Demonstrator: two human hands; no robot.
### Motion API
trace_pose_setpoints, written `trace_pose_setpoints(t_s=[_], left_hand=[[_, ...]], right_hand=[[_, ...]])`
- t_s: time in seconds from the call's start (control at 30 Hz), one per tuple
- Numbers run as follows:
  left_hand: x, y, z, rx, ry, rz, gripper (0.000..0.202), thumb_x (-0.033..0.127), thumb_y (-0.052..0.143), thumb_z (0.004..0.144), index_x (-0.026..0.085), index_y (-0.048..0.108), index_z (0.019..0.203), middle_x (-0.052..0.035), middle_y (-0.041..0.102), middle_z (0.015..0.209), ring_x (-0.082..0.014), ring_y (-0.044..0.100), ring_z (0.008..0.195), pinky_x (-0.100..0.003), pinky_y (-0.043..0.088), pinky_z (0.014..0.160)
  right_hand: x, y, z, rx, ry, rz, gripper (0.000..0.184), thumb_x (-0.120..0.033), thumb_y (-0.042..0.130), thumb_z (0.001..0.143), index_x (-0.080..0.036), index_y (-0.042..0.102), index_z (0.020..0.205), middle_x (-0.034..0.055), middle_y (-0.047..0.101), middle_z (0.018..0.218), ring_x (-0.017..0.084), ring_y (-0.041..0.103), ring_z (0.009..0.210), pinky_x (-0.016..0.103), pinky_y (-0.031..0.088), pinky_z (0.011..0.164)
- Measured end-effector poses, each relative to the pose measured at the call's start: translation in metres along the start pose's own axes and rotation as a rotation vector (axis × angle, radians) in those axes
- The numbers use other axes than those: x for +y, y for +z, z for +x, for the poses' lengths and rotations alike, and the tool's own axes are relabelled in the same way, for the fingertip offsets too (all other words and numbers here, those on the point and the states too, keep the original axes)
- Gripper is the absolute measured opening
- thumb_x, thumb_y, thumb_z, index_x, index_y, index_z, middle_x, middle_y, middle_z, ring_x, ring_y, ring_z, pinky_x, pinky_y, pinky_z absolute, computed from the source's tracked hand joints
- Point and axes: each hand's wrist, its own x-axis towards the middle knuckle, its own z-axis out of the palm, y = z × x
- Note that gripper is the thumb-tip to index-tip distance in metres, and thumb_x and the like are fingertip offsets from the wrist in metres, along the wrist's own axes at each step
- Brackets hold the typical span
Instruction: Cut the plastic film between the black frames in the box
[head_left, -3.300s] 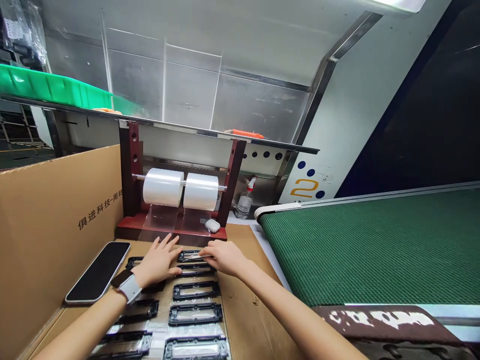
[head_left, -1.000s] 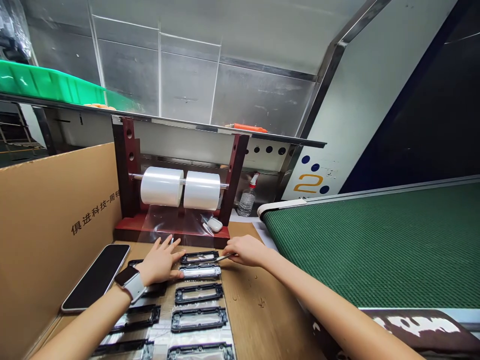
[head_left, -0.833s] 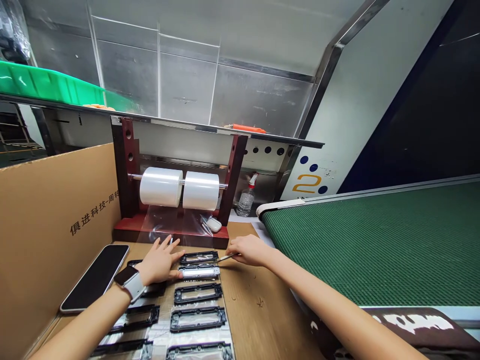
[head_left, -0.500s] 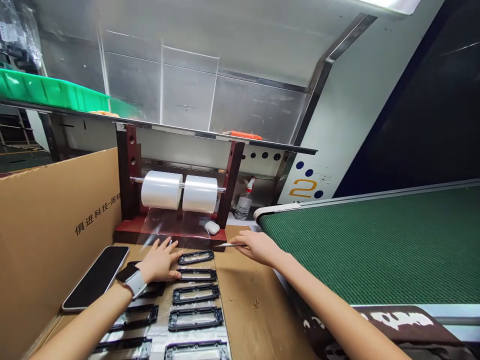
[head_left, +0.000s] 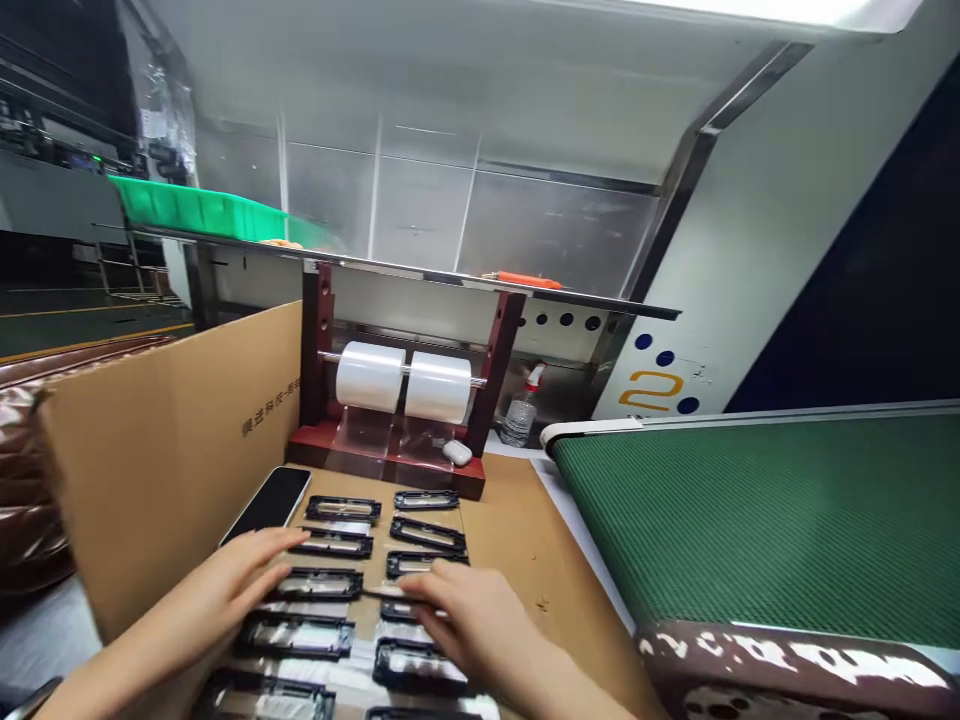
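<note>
Two columns of black rectangular plastic frames lie on clear film over the cardboard. My left hand (head_left: 232,580) is at the left column, its fingers stretched and thumb apart. Its fingertips rest at the left ends of a black frame (head_left: 334,542) and the frame below it (head_left: 319,584). My right hand (head_left: 480,615) is closed round a thin pointed tool (head_left: 386,594), whose exact kind I cannot make out. The tool points left, its tip near the left column's inner edge. This hand partly covers frames in the right column, such as one black frame (head_left: 420,660).
Two film rolls (head_left: 371,376) hang on a dark red stand (head_left: 315,440), with a white earbud case (head_left: 457,453) on its base. A phone (head_left: 274,500) lies beside a cardboard wall (head_left: 172,440). At right are a spray bottle (head_left: 519,410) and a green conveyor belt (head_left: 750,520).
My left hand has come back from the film's edge to the left column. My right hand has carried the thin tool from beside the stand down and left, over the frames. The view has shifted left.
</note>
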Motion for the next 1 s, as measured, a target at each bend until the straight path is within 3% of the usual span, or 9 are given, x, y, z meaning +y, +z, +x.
trace_pose_setpoints(t_s=[0.1, 0.17, 0.3, 0.43, 0.63, 1.0], left_hand=[[-0.025, 0.018, -0.051, -0.074, -0.086, -0.180, 0.053, 0.055, 0.030, 0.094, 0.024, 0.053, 0.130, -0.0044, 0.050, 0.137, -0.0267, 0.043, 0.126, -0.042, 0.031, 0.109], [-0.035, 0.029, -0.070, -0.105, -0.113, -0.233, 0.053, 0.053, 0.035, 0.093, 0.023, 0.049, 0.134, -0.0063, 0.041, 0.143, -0.0285, 0.033, 0.133, -0.047, 0.023, 0.111], [-0.038, 0.032, -0.076, -0.189, -0.130, -0.263, 0.055, 0.041, 0.045, 0.091, 0.023, 0.036, 0.142, -0.0068, 0.019, 0.152, -0.0274, 0.012, 0.139, -0.048, 0.012, 0.111], [-0.032, 0.021, -0.070, -0.263, -0.128, -0.271, 0.056, 0.036, 0.050, 0.090, 0.030, 0.032, 0.142, -0.0029, 0.011, 0.154, -0.0267, 0.005, 0.139, -0.048, 0.008, 0.111], [-0.024, 0.012, -0.068, -0.329, -0.158, -0.251, 0.058, 0.028, 0.051, 0.089, 0.030, 0.028, 0.143, -0.0026, 0.008, 0.154, -0.0256, 0.004, 0.139, -0.047, 0.005, 0.112], [-0.032, 0.018, -0.070, -0.308, -0.136, -0.240, 0.054, 0.041, 0.047, 0.094, 0.039, 0.025, 0.143, 0.0031, 0.008, 0.154, -0.0253, 0.003, 0.139, -0.048, 0.008, 0.112]], right_hand=[[-0.039, 0.034, 0.011, 0.001, -0.123, -0.044, 0.023, -0.020, 0.061, 0.085, -0.026, 0.060, 0.107, -0.0001, 0.067, 0.085, 0.019, 0.064, 0.068, 0.025, 0.046, 0.056], [-0.057, 0.052, 0.023, 0.009, -0.158, -0.119, 0.025, -0.021, 0.064, 0.082, -0.025, 0.060, 0.106, 0.0002, 0.067, 0.082, 0.021, 0.063, 0.065, 0.026, 0.045, 0.051], [-0.077, 0.075, 0.049, -0.014, -0.179, -0.189, 0.022, -0.023, 0.070, 0.080, -0.022, 0.062, 0.101, 0.0017, 0.066, 0.078, 0.022, 0.063, 0.065, 0.029, 0.048, 0.053], [-0.088, 0.086, 0.067, -0.042, -0.186, -0.204, 0.018, -0.021, 0.068, 0.083, -0.021, 0.062, 0.100, 0.0024, 0.066, 0.079, 0.023, 0.063, 0.066, 0.031, 0.052, 0.057], [-0.089, 0.085, 0.073, -0.088, -0.228, -0.185, 0.019, -0.023, 0.067, 0.085, -0.023, 0.061, 0.104, 0.0001, 0.066, 0.083, 0.022, 0.064, 0.068, 0.030, 0.050, 0.057], [-0.054, 0.054, 0.047, -0.188, -0.238, -0.189, 0.013, -0.020, 0.065, 0.084, -0.025, 0.062, 0.096, -0.0042, 0.065, 0.081, 0.017, 0.063, 0.063, 0.028, 0.035, 0.047]])
